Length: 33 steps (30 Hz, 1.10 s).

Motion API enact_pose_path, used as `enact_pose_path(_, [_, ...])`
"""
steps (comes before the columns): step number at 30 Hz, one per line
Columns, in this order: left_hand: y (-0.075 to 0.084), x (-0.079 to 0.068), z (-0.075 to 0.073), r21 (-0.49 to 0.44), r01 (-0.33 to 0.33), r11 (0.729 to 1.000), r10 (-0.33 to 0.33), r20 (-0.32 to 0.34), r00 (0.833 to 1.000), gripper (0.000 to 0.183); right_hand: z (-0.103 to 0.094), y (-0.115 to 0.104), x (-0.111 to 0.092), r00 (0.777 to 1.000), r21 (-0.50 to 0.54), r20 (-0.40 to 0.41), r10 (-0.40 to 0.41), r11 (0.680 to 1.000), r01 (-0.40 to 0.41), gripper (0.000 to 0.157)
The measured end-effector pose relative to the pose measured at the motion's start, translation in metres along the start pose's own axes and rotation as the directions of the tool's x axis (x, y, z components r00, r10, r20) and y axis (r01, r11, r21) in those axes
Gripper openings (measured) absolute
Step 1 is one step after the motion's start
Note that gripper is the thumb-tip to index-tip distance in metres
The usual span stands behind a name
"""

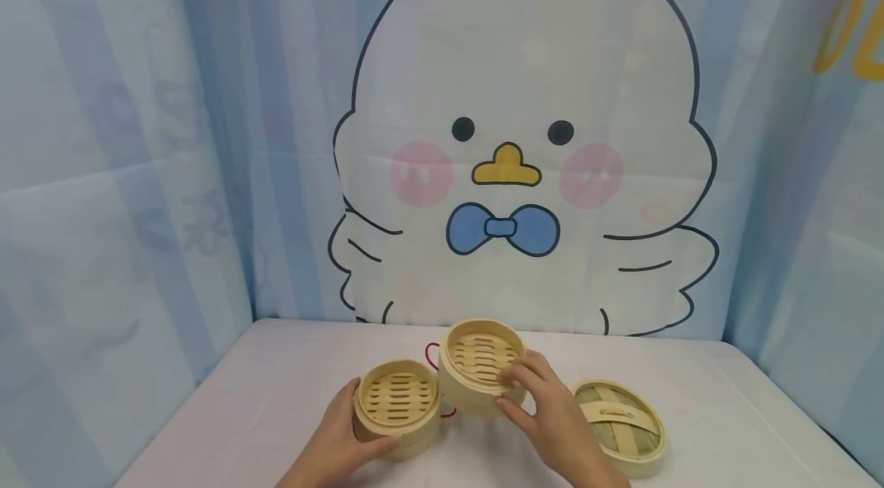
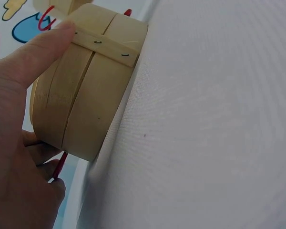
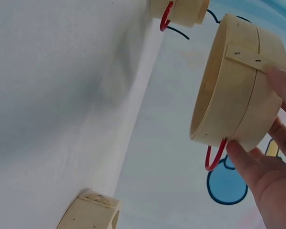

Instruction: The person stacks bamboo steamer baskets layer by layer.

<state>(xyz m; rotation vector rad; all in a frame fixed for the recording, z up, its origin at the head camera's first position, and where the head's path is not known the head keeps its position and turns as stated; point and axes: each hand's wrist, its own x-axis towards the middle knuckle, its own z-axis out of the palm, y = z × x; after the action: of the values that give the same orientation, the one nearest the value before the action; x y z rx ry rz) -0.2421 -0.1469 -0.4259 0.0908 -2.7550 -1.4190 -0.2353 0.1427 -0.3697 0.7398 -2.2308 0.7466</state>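
Observation:
My left hand (image 1: 341, 427) grips a round bamboo steamer basket (image 1: 399, 400) around its sides, thumb along the near wall. This basket appears to rest on the table, its slatted inside facing up. My right hand (image 1: 552, 415) holds a second bamboo steamer basket (image 1: 481, 357) by its right side, raised above the table and tilted. Its open underside and a red cord loop (image 3: 214, 160) show in the right wrist view. To the right of that hand lies a woven bamboo lid (image 1: 621, 427) with a strap handle on top.
A white cloth covers the table (image 1: 276, 365). Behind it hangs a blue and white backdrop (image 1: 525, 51) printed with a cartoon bird. Cloth walls stand at the left (image 1: 103, 204) and right (image 1: 822, 242) sides.

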Motion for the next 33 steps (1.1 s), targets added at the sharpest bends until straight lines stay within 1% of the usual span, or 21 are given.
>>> enact_pose_path(8, [-0.003,0.003,0.001,-0.004,-0.017,1.000,0.017,0.006,1.000,0.128,0.007,-0.004,0.006,1.000,0.045,0.014,-0.015,0.999,0.014,0.032])
enact_pose_path(14, [-0.004,0.003,0.002,-0.001,-0.024,1.000,0.024,0.004,1.000,0.128,0.012,-0.010,0.010,0.997,0.111,0.065,0.038,0.993,-0.045,0.030])
enact_pose_path(16, [-0.004,0.003,0.001,-0.006,-0.028,1.000,0.028,0.005,1.000,0.127,0.015,-0.012,0.012,0.997,0.121,0.066,0.039,0.991,-0.047,0.030])
enact_pose_path(22, [-0.003,0.002,-0.001,-0.018,-0.020,1.000,0.020,0.010,1.000,0.128,0.023,-0.018,0.016,1.000,0.116,0.026,-0.019,0.993,0.016,0.032])
enact_pose_path(25, [-0.003,0.001,-0.001,-0.017,-0.030,0.999,0.030,0.011,0.999,0.127,0.026,-0.020,0.018,0.999,0.118,0.021,-0.028,0.993,0.025,0.033])
enact_pose_path(28, [-0.003,0.001,-0.002,-0.016,-0.032,0.999,0.032,0.015,0.999,0.127,0.029,-0.023,0.020,0.999,0.116,0.032,-0.017,0.993,0.013,0.032])
enact_pose_path(33, [-0.002,0.002,-0.002,-0.020,-0.016,1.000,0.017,0.024,1.000,0.127,0.033,-0.029,0.023,0.998,0.122,0.060,0.002,0.992,-0.009,0.030])
